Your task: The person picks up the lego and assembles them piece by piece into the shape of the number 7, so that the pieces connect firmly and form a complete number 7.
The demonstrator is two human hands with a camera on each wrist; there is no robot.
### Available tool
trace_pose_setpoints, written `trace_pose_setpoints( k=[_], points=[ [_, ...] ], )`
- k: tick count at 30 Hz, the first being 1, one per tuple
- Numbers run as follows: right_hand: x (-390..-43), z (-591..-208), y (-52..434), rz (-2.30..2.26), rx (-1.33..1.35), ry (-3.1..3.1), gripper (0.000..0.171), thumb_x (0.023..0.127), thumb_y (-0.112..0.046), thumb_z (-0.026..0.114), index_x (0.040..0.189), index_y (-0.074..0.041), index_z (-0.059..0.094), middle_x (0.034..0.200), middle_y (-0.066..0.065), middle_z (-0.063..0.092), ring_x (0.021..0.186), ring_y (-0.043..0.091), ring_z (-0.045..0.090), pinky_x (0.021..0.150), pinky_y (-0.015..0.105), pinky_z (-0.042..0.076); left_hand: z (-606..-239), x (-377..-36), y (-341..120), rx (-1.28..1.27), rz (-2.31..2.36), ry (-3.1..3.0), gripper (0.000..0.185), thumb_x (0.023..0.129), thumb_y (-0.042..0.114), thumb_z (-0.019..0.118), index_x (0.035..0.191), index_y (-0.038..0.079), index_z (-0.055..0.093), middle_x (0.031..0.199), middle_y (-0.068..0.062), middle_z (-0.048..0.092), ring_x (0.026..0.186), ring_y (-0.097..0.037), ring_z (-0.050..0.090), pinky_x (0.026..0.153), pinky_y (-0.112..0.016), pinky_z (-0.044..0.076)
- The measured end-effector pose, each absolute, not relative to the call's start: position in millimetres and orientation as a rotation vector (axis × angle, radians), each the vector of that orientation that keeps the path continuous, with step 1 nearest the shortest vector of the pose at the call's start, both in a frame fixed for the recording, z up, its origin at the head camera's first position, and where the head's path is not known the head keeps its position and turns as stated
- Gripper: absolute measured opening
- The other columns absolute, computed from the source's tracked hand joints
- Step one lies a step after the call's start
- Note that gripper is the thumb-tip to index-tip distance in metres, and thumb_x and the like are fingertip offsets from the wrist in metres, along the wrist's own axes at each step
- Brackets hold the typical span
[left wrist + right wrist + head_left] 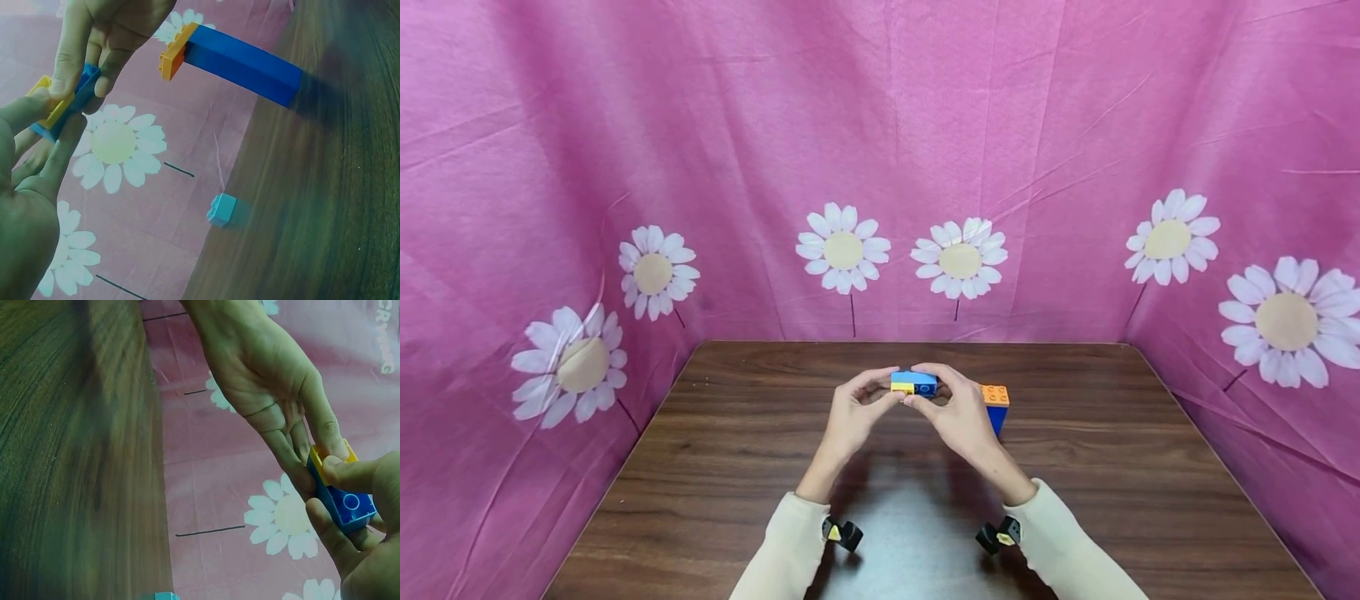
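Bricks (913,384) between left hand (856,408) and right hand (961,410)

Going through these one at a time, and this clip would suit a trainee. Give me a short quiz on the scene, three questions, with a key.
1. True or false: the left hand and right hand both hold the blue-and-yellow piece.
2. Multiple choice: what colour is the top of the blue tower? A) green B) orange C) white
3. Fill in: besides the tower, the left wrist view shows a small ____ brick on the table.

Key: 1. True; fingers of both are on it. 2. B, orange. 3. Turquoise.
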State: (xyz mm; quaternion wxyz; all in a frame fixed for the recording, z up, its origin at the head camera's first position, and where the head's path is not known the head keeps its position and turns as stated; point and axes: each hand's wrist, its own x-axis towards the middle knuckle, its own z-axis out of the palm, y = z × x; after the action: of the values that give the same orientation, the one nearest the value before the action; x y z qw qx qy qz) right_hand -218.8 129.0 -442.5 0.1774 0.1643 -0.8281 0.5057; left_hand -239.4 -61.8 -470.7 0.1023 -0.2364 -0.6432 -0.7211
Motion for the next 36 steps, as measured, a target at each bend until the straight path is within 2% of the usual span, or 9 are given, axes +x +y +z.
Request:
trace_pose_setpoints(
  k=[6, 13, 19, 23, 29, 33, 36],
  points=[
    [-219.9, -443.3, 126.8, 1.412, 0.474, -2.331, 0.046, 0.086, -0.014, 0.09, 0.129, -0.01, 0.073, 0.115, 0.011, 0.078, 0.084, 0.017, 0.073, 0.073, 0.023, 0.062, -469.1, -237.8, -62.4, -0.672, -2.113, -1.916, 0.035, 0.093, -0.003, 0.079, 0.127, -0.006, 0.072, 0.111, -0.026, 0.074, 0.099, -0.007, 0.071, 0.093, -0.027, 0.062],
    [-217.7, -444.4, 124.7, 1.432, 0.444, -2.351, 0.046, 0.085, -0.014, 0.091, 0.128, -0.013, 0.074, 0.112, 0.01, 0.079, 0.084, 0.017, 0.072, 0.074, 0.021, 0.061, -469.8, -238.6, -64.6, -0.647, -2.131, -1.943, 0.035, 0.092, -0.004, 0.079, 0.126, -0.008, 0.072, 0.111, -0.031, 0.073, 0.099, -0.008, 0.072, 0.094, -0.03, 0.063],
    [-217.3, -444.2, 123.4, 1.426, 0.433, -2.364, 0.046, 0.085, -0.014, 0.091, 0.128, -0.014, 0.074, 0.112, 0.009, 0.079, 0.086, 0.017, 0.073, 0.075, 0.021, 0.062, -468.6, -238.1, -65.5, -0.617, -2.197, -1.974, 0.038, 0.092, -0.008, 0.077, 0.129, -0.008, 0.068, 0.117, -0.032, 0.071, 0.101, -0.007, 0.071, 0.09, -0.024, 0.062],
    [-219.1, -445.7, 124.4, 1.404, 0.453, -2.371, 0.045, 0.085, -0.014, 0.091, 0.127, -0.015, 0.074, 0.114, 0.008, 0.078, 0.087, 0.017, 0.073, 0.076, 0.023, 0.063, -466.7, -237.6, -66.5, -0.635, -2.281, -1.984, 0.039, 0.093, -0.008, 0.075, 0.13, -0.01, 0.063, 0.119, -0.025, 0.068, 0.101, -0.009, 0.071, 0.086, -0.022, 0.062],
    [-220.8, -448.0, 127.4, 1.356, 0.499, -2.356, 0.048, 0.082, -0.014, 0.093, 0.127, -0.016, 0.074, 0.116, 0.005, 0.077, 0.091, 0.019, 0.072, 0.077, 0.033, 0.065, -463.2, -239.6, -63.4, -0.563, -2.294, -2.038, 0.03, 0.102, 0.01, 0.07, 0.127, -0.005, 0.063, 0.123, -0.011, 0.067, 0.104, -0.009, 0.066, 0.086, -0.022, 0.056],
    [-221.4, -449.1, 127.2, 1.282, 0.55, -2.334, 0.048, 0.082, -0.015, 0.093, 0.125, -0.018, 0.074, 0.118, 0.002, 0.076, 0.099, 0.018, 0.069, 0.078, 0.034, 0.062, -461.6, -240.2, -61.2, -0.56, -2.356, -2.07, 0.032, 0.104, 0.014, 0.067, 0.129, -0.005, 0.06, 0.117, -0.007, 0.067, 0.099, -0.008, 0.067, 0.09, -0.029, 0.059],
    [-222.5, -449.9, 127.2, 1.201, 0.603, -2.309, 0.047, 0.081, -0.014, 0.093, 0.124, -0.019, 0.075, 0.119, 0.0, 0.075, 0.108, 0.018, 0.066, 0.084, 0.036, 0.06, -460.6, -239.2, -60.1, -0.591, -2.43, -2.074, 0.033, 0.105, 0.013, 0.067, 0.13, -0.007, 0.058, 0.112, -0.005, 0.068, 0.095, -0.008, 0.072, 0.09, -0.034, 0.063]
  ],
)
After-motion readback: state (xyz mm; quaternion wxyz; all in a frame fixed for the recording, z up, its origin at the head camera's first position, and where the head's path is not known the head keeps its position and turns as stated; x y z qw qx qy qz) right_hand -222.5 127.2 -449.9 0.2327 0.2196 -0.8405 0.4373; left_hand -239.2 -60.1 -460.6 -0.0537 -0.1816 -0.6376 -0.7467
